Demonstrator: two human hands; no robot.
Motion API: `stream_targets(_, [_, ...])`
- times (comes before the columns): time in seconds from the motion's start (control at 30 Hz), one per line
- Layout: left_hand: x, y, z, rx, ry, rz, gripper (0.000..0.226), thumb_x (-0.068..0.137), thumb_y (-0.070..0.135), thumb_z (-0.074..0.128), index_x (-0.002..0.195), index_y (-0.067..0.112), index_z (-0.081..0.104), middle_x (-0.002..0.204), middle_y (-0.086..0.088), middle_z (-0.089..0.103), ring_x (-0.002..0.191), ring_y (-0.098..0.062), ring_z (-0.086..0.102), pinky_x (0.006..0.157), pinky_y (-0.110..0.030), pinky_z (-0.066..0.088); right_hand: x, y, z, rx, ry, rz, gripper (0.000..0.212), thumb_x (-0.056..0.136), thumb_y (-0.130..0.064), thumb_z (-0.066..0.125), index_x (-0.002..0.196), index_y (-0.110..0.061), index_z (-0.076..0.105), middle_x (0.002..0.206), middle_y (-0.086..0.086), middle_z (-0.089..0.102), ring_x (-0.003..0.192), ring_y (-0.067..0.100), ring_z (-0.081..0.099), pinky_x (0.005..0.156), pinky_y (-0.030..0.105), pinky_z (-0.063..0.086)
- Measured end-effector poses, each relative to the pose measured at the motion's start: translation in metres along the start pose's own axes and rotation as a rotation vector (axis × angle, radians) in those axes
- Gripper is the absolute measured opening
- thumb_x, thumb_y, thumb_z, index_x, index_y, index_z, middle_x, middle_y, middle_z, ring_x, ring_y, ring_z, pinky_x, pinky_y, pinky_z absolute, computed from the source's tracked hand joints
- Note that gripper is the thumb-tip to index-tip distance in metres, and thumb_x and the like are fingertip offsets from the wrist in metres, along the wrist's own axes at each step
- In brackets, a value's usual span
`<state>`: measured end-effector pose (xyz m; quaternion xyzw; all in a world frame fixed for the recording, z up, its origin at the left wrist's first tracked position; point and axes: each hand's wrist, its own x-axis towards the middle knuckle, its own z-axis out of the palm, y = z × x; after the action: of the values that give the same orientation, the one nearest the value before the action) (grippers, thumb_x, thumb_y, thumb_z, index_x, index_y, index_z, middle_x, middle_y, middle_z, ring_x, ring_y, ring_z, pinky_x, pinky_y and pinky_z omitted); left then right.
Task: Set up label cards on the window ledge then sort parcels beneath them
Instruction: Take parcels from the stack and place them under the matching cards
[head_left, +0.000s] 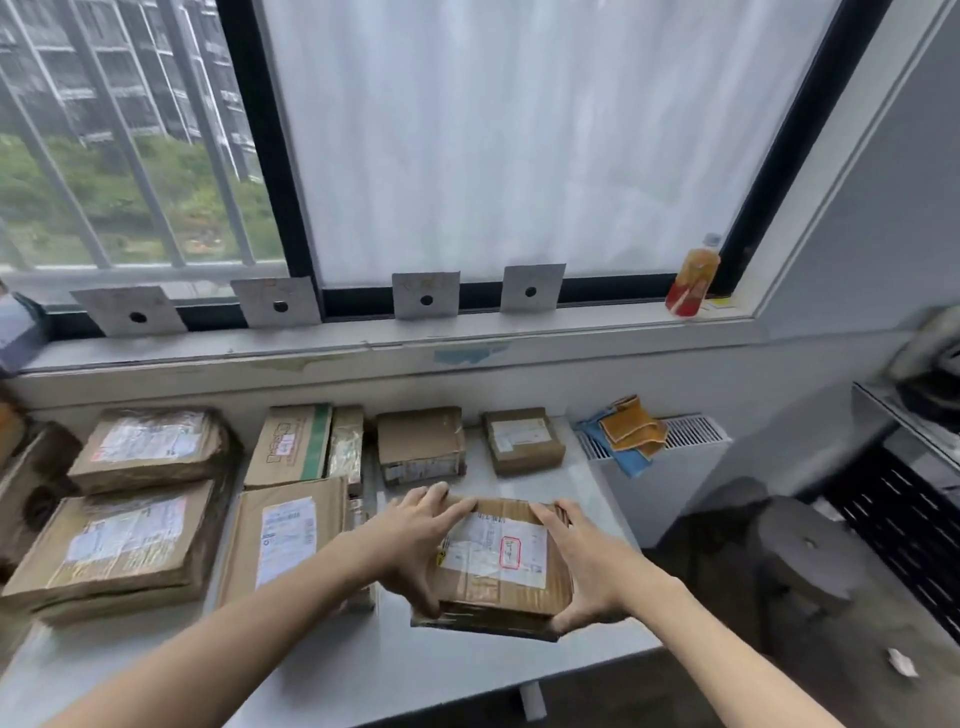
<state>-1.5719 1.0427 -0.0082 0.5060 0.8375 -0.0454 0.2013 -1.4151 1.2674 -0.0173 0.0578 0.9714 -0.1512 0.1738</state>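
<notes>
Several grey label cards, each with a dark dot, lean on the window ledge (467, 332); the rightmost card (531, 289) stands beside another card (426, 295). Both hands hold a brown parcel (498, 566) with a white label and a red stamp, just above the white table (467, 670). My left hand (415, 545) grips its left side, fingers over the top edge and thumb at the near corner. My right hand (582, 561) grips its right side. Two small parcels (420, 441) (522, 439) lie at the back of the table beneath those cards.
Larger parcels (150, 447) (114, 551) (285, 540) fill the table's left half. A drink bottle (693, 278) stands at the ledge's right end. A radiator (691, 431) with cloths on it and dark shelving (904, 499) lie to the right.
</notes>
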Motion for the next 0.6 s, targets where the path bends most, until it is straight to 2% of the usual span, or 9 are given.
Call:
stream_targets(0.13, [0.005,-0.024,-0.003,-0.011,0.000,-0.066,0.134,0.063,0.061,0.080,0.155,0.035,-0.015,0.163,-0.010,-0.005,0.150,-0.034,0.003,0.123,-0.046,0.015,0.037,-0.001,-0.006,-0.004,0.021,-0.060,0.138,0.057,-0.066,0.083,0.155,-0.036,-0.010,0.159,-0.011,0.002,0.142,0.022,0.033,0.112,0.038,0.041])
stream_targets(0.27, [0.019,-0.052,0.002,-0.029,0.021,-0.099,0.136,0.059,0.062,0.081,0.153,0.039,-0.016,0.161,-0.008,-0.001,0.147,-0.033,0.011,0.121,-0.046,0.023,0.073,-0.001,-0.007,-0.027,0.008,-0.066,0.141,0.055,-0.067,0.084,0.155,-0.036,-0.011,0.161,-0.012,-0.007,0.144,0.027,0.032,0.113,0.041,0.040])
stream_targets(0.47, [0.050,-0.082,0.018,-0.101,0.003,-0.094,0.137,0.061,0.063,0.080,0.153,0.038,-0.019,0.164,-0.010,-0.008,0.150,-0.034,0.005,0.122,-0.043,0.015,0.117,0.009,-0.015,-0.075,-0.067,-0.069,0.140,0.056,-0.065,0.083,0.155,-0.033,-0.010,0.162,-0.007,-0.009,0.145,0.029,0.029,0.115,0.042,0.038])
stream_targets(0.6, [0.078,-0.097,0.016,-0.092,-0.009,-0.057,0.137,0.060,0.064,0.079,0.152,0.039,-0.020,0.163,-0.007,-0.006,0.149,-0.033,0.008,0.122,-0.043,0.018,0.135,0.020,-0.019,-0.068,-0.090,-0.038,0.139,0.058,-0.064,0.083,0.155,-0.034,-0.011,0.163,-0.005,-0.010,0.146,0.030,0.027,0.116,0.042,0.036])
